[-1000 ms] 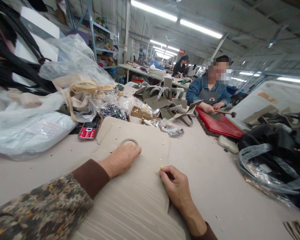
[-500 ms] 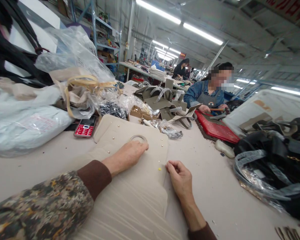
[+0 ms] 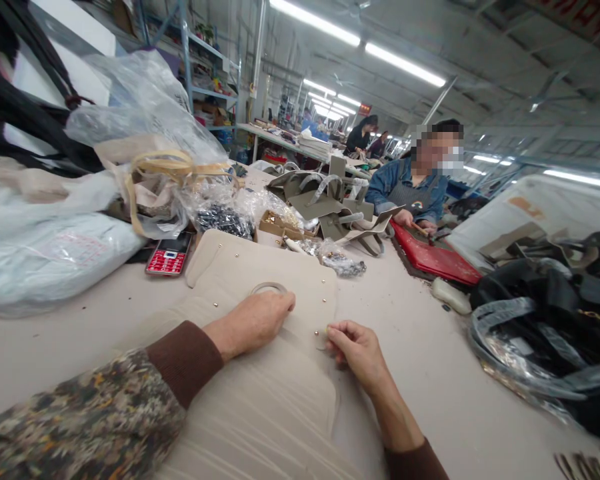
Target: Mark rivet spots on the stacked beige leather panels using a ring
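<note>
A beige, bag-like panel [image 3: 260,257] with small metal studs along its edges lies flat in front of me. My left hand [image 3: 257,319] is closed over its middle, fingers curled down. From behind the fingers shows a thin grey ring [image 3: 269,287] like a tape roll; the rest of it is hidden. At the panel's right edge my right hand [image 3: 356,350] is closed in a pinch, thumb against forefinger. A small pale yellow bit shows at its fingertips, beside a stud [image 3: 317,333]. I cannot make out exactly what the bit is.
A red phone [image 3: 167,260] lies left of the panel, near plastic-wrapped goods [image 3: 55,257]. Small hardware in clear bags [image 3: 347,265] and grey-green bag parts [image 3: 307,200] lie beyond. Black bags [image 3: 545,320] are piled right. Across the table a co-worker [image 3: 410,183] works by a red board [image 3: 435,257].
The yellow dot on the panel's right edge no longer shows there; a stud shows near that place. My right hand has moved slightly left onto the edge. My left hand and the ring have shifted slightly nearer.
</note>
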{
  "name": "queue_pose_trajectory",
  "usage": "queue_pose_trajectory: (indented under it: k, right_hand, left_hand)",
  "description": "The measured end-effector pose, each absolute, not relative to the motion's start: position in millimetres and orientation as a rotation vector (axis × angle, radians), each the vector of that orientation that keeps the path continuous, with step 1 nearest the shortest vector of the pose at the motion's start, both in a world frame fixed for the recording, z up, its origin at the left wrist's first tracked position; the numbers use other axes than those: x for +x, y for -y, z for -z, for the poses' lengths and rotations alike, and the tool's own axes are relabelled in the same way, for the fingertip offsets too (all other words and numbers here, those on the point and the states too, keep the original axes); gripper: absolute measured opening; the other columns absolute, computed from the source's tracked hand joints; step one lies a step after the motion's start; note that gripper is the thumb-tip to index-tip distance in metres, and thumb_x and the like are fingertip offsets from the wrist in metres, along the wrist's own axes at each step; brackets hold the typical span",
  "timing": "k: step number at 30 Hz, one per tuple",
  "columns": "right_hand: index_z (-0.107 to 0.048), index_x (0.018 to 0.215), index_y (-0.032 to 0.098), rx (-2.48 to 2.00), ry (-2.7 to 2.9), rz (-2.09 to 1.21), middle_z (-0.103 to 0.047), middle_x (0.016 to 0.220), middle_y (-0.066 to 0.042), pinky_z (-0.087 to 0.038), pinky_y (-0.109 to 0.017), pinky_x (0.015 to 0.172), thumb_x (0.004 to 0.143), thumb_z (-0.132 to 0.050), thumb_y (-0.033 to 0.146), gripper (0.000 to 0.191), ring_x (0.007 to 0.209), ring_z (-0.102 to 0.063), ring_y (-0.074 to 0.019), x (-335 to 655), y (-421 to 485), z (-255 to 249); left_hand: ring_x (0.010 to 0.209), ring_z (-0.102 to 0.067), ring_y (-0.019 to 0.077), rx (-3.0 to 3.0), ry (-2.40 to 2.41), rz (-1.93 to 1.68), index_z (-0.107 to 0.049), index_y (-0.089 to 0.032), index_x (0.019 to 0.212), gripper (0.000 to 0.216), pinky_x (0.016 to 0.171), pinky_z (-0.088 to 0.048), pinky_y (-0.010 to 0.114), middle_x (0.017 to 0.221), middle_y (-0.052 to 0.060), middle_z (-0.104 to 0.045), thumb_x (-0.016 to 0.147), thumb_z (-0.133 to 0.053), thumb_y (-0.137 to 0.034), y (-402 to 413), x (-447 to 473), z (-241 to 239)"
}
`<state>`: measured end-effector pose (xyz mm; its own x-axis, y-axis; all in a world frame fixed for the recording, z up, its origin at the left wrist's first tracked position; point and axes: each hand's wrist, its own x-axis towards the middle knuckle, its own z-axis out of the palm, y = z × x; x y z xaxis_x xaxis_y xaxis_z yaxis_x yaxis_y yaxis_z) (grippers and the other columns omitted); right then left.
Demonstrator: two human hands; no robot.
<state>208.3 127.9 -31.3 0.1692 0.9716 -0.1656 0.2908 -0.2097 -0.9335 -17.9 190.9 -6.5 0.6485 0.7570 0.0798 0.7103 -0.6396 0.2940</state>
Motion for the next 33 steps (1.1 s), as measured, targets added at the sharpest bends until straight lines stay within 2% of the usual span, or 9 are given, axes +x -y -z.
queue_pose_trajectory:
  k: [7,15,18,20,22,24,27,29,33]
  right_hand:
    - [-0.07,0.077,0.014,-1.829,1.435,-1.045,-0.06,0.054,0.002,-0.036,-0.02,0.04,0.077,-0.06,0.037,0.025,0.04,-0.046,-0.0082,204,-137,32]
    - [-0.069,0.064,0.019,-1.803,1.773,-0.668,-0.067,0.058,-0.002,-0.039,-0.024,0.051,0.079,-0.056,0.028,0.021,0.055,-0.059,-0.0159,194,-142,29]
    - [-0.072,0.079,0.022,-1.76,1.775,-0.666,-0.064,0.053,0.002,-0.039,-0.025,0.049,0.079,-0.058,0.027,0.014,0.049,-0.058,-0.0158,193,-142,30]
    - [-0.069,0.093,0.023,-1.752,1.708,-0.675,-0.059,0.048,0.006,-0.038,-0.024,0.046,0.077,-0.063,0.028,0.018,0.042,-0.054,-0.0145,195,-141,32]
    - [-0.066,0.094,0.022,-1.754,1.6,-0.698,-0.056,0.047,0.007,-0.038,-0.024,0.043,0.079,-0.064,0.034,0.019,0.04,-0.053,-0.0141,199,-138,34]
    - [-0.065,0.087,0.021,-1.734,1.534,-0.728,-0.058,0.05,0.005,-0.039,-0.024,0.043,0.085,-0.059,0.04,0.021,0.042,-0.055,-0.0149,204,-133,35]
    - [-0.07,0.081,0.02,-1.658,1.674,-0.626,-0.069,0.066,-0.002,-0.048,-0.028,0.058,0.087,-0.058,0.039,0.023,0.061,-0.064,-0.0183,208,-125,39]
    - [-0.073,0.081,0.021,-1.62,1.821,-0.481,-0.074,0.079,-0.005,-0.049,-0.03,0.07,0.087,-0.06,0.034,0.019,0.073,-0.067,-0.0199,206,-122,42]
    - [-0.075,0.086,0.021,-1.676,1.94,-0.247,-0.073,0.081,-0.006,-0.048,-0.03,0.074,0.091,-0.055,0.029,0.022,0.075,-0.067,-0.0195,197,-121,46]
  left_hand:
    - [0.078,-0.065,0.0233,2.631,-1.192,-0.272,-0.054,-0.019,0.094,0.011,0.062,-0.04,0.031,0.083,0.006,-0.069,0.092,-0.044,-0.017,-193,-17,6]
    - [0.083,-0.065,0.0234,2.665,-1.154,-0.286,-0.054,-0.018,0.095,0.01,0.065,-0.042,0.032,0.091,0.007,-0.069,0.09,-0.047,-0.013,-194,-16,15]
    - [0.083,-0.064,0.0228,2.698,-1.125,-0.307,-0.054,-0.018,0.096,0.011,0.065,-0.042,0.031,0.093,0.007,-0.068,0.089,-0.048,-0.011,-192,-17,16]
    - [0.083,-0.064,0.0222,2.727,-1.094,-0.31,-0.054,-0.018,0.095,0.013,0.066,-0.043,0.031,0.092,0.006,-0.068,0.089,-0.047,-0.009,-191,-19,16]
    - [0.082,-0.063,0.0221,2.75,-1.085,-0.306,-0.055,-0.018,0.094,0.014,0.067,-0.043,0.031,0.09,0.006,-0.068,0.089,-0.046,-0.008,-190,-20,15]
    - [0.082,-0.062,0.0228,2.765,-1.11,-0.29,-0.056,-0.018,0.093,0.015,0.067,-0.044,0.032,0.089,0.007,-0.067,0.089,-0.045,-0.007,-189,-20,13]
    - [0.087,-0.062,0.0244,2.784,-1.145,-0.281,-0.056,-0.017,0.094,0.017,0.069,-0.045,0.033,0.091,0.008,-0.066,0.088,-0.045,-0.006,-188,-20,11]
    - [0.09,-0.061,0.0253,2.79,-1.158,-0.291,-0.056,-0.017,0.095,0.018,0.071,-0.046,0.034,0.094,0.009,-0.066,0.087,-0.045,-0.004,-188,-20,10]
    - [0.089,-0.062,0.0258,2.788,-1.17,-0.285,-0.057,-0.016,0.094,0.018,0.07,-0.047,0.035,0.092,0.01,-0.066,0.087,-0.045,-0.005,-188,-19,10]
